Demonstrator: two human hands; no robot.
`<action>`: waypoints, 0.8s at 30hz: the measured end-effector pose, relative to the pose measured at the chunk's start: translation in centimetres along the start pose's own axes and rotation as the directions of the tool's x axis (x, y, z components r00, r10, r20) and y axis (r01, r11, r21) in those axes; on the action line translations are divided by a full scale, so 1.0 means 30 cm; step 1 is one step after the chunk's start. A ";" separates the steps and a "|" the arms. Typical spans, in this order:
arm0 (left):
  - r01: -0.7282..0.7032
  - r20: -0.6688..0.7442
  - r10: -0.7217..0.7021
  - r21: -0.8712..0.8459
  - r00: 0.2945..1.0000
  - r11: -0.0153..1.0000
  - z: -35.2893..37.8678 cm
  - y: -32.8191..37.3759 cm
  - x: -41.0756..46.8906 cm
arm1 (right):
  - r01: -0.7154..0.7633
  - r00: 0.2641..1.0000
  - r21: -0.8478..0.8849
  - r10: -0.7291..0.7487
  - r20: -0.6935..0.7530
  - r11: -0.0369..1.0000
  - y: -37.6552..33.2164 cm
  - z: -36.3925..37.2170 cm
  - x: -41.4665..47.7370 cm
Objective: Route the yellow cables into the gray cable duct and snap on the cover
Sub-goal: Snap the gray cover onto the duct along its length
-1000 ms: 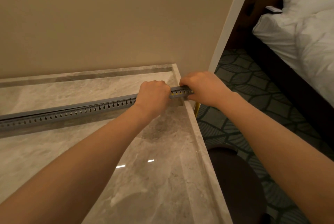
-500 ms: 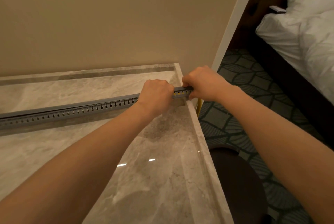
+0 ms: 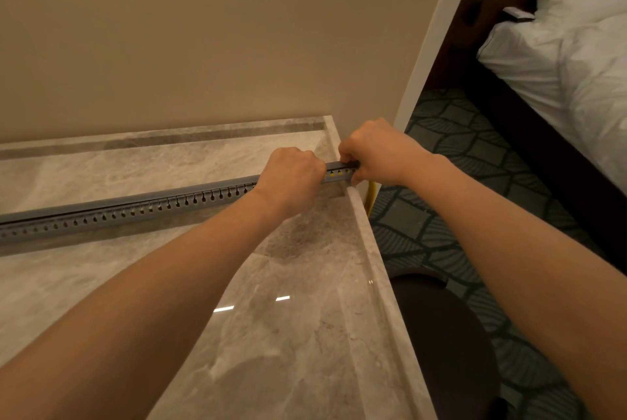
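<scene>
A long gray cable duct [image 3: 135,207] with a row of side holes lies across the marble counter [image 3: 278,334], its cover on top. My left hand [image 3: 291,178] is closed over the duct near its right end. My right hand [image 3: 376,153] grips the very end of the duct at the counter's right edge. Between the hands, yellow shows through the duct's holes. A yellow cable [image 3: 370,197] hangs down off the counter edge just below my right hand. The rest of the cables are hidden inside the duct.
A beige wall stands right behind the counter. A dark round stool [image 3: 441,334] sits below the counter's right edge on patterned carpet. A bed with white linen [image 3: 570,46] is at the far right.
Both hands stay on the duct's right end; the right hand has shifted slightly up and tightened at the tip. The duct has not moved.
</scene>
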State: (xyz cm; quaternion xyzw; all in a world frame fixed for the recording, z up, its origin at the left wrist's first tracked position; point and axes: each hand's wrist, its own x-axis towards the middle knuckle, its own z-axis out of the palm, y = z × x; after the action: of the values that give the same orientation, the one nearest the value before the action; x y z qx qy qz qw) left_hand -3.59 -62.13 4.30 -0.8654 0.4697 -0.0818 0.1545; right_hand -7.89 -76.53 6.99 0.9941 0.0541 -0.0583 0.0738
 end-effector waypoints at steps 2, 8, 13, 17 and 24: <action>-0.005 0.001 0.005 0.004 1.000 1.000 -0.002 -0.002 0.000 | 0.004 1.000 0.002 -0.004 -0.003 1.000 -0.002 0.001 -0.001; 0.007 0.002 -0.007 -0.041 1.000 0.999 -0.013 -0.014 0.006 | 0.004 1.000 -0.075 -0.006 -0.022 0.997 -0.030 0.011 -0.015; 0.021 0.001 -0.021 -0.061 1.000 0.998 -0.013 -0.017 0.009 | -0.061 0.994 -0.200 0.041 -0.100 0.978 -0.095 0.044 -0.023; 0.018 -0.001 -0.018 -0.068 1.000 0.998 -0.015 -0.019 0.009 | -0.142 0.985 -0.184 0.119 -0.128 0.973 -0.106 0.053 -0.009; 0.000 0.025 0.001 -0.057 1.000 0.998 -0.019 -0.018 0.010 | -0.114 0.993 -0.182 0.106 -0.056 0.977 -0.089 0.003 0.038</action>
State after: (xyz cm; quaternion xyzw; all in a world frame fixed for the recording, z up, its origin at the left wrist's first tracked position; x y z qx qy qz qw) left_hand -3.18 -62.21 5.03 -0.8703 0.4700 -0.0576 0.1356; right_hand -7.09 -73.79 6.38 0.9855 0.0059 -0.0259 0.1678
